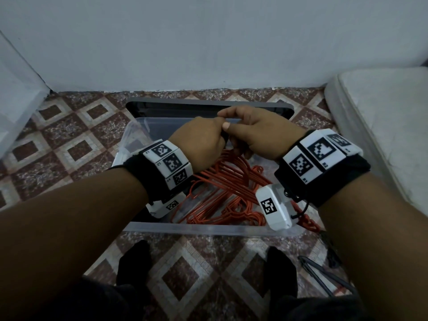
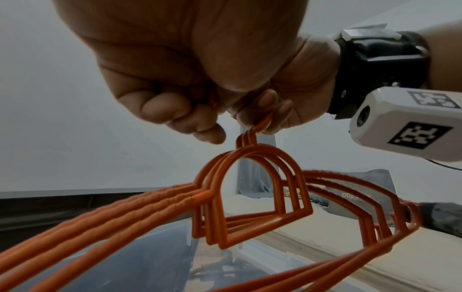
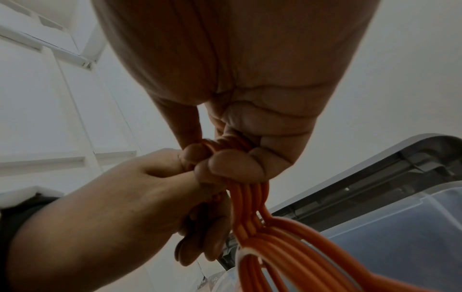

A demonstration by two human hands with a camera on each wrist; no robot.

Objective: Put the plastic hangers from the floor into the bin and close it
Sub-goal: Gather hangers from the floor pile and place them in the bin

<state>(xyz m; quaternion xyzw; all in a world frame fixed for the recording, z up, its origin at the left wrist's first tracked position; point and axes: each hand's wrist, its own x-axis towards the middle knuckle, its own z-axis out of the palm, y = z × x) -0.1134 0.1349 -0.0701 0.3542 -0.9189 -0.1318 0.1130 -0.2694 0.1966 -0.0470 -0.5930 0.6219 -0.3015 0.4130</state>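
A bundle of several orange plastic hangers (image 1: 222,188) hangs inside the clear plastic bin (image 1: 208,228) on the tiled floor. My two hands meet above the bin's middle. My right hand (image 1: 257,135) has its fingers curled round the bunched hooks (image 3: 225,146). Pressed against it, my left hand (image 1: 201,140) is a fist, with a bit of orange hook showing between its fingers (image 2: 212,100). The hangers' shoulders (image 2: 250,197) dangle below both hands. The bin's grey lid (image 1: 208,105) lies behind it by the wall.
A white padded mattress edge (image 1: 382,126) runs along the right. A clear container (image 1: 18,100) stands at the left. Dark thin items (image 1: 324,274) lie on the floor at the lower right. My feet in black socks (image 1: 134,262) stand just before the bin.
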